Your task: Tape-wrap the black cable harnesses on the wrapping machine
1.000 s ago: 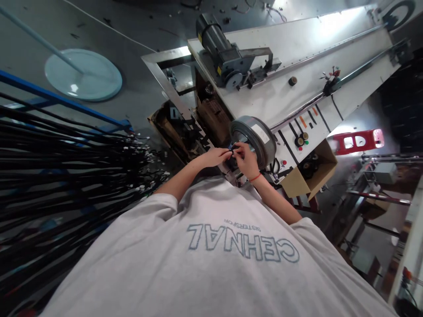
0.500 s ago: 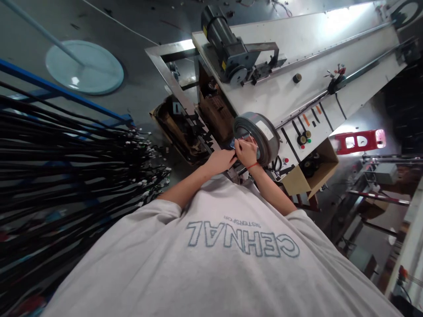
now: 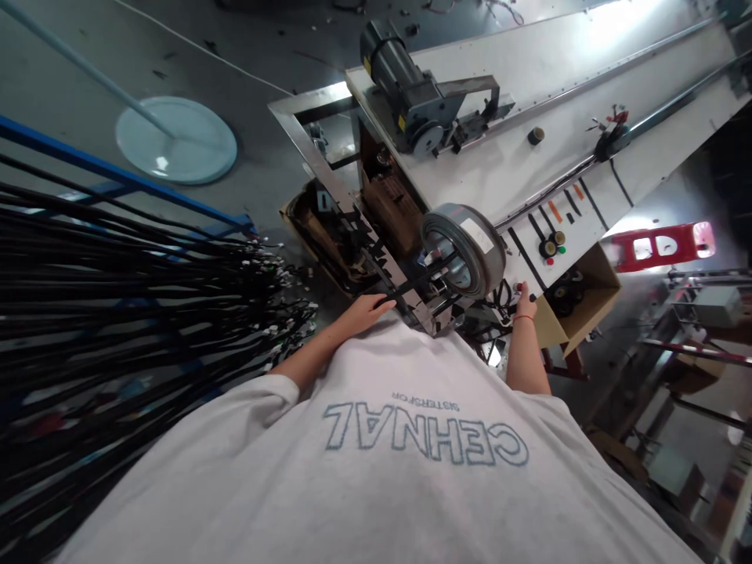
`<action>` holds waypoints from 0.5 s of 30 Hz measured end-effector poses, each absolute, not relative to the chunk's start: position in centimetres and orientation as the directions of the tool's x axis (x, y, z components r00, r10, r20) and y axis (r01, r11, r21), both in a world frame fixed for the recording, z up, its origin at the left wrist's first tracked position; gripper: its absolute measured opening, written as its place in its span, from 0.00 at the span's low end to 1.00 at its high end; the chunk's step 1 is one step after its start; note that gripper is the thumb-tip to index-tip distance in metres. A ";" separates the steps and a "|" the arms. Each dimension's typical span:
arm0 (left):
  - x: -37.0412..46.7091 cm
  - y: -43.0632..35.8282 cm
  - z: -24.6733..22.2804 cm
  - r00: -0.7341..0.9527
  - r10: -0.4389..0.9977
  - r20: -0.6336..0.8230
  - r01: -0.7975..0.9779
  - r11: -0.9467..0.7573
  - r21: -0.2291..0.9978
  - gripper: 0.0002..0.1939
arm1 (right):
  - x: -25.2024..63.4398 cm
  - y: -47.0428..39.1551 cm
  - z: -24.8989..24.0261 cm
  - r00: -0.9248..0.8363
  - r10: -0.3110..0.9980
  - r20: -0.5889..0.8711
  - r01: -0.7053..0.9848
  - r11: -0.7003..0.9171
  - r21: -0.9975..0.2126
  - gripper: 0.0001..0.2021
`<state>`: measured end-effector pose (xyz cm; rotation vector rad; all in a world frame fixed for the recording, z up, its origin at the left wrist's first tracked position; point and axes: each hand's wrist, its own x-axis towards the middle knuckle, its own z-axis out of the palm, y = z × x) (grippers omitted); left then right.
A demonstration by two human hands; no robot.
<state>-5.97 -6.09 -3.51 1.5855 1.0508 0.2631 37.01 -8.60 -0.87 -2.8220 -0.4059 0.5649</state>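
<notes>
Head view, hands: the left hand [image 3: 363,315] is narrow, fingers and thumb closed on the near-left end of a long black cable-like strand [image 3: 413,282]. The right hand [image 3: 526,304] reaches a fingertip to the small round red button [image 3: 520,287]; nothing is seen held in it, and I cannot tell how far its other fingers are curled.
Black strand: stretches from the left hand towards the hollow of the large round grey ring [image 3: 494,254], at the near end of the long white counter [image 3: 505,180].
Right of the ring: two small dark rolls with tan centres [image 3: 547,248] lie beside a green button [image 3: 562,250]; the open brown cardboard box [image 3: 593,313] is near the right hand.
Step in hand: judging by the pose, one hand steadies the strand while the other works the button.
Next-move demands: any shift of the strand would need a steady left-hand hold and fingers clear of the ring.
Difference: half a second earlier both hands were together at the ring's near-left side; the right has since gone right to the button, and the left sits farther left, with the strand exposed between it and the ring.
</notes>
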 end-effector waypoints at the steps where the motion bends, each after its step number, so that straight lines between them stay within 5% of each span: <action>1: -6.0 -6.1 -3.1 0.556 0.748 -0.362 0.470 0.076 0.879 0.26 | 37.0 -8.6 -1.6 0.912 0.251 -0.324 0.145 -0.937 -0.319 0.34; 7: -6.0 -6.1 -2.6 0.503 0.791 -0.349 0.462 0.096 0.882 0.23 | 36.1 -9.0 -3.6 0.984 0.142 -0.105 0.084 -0.901 -0.426 0.34; 15: -6.2 -7.0 -2.6 0.520 0.787 -0.333 0.476 0.057 0.877 0.19 | 36.5 -9.0 -4.1 0.989 0.129 -0.077 0.069 -0.845 -0.530 0.31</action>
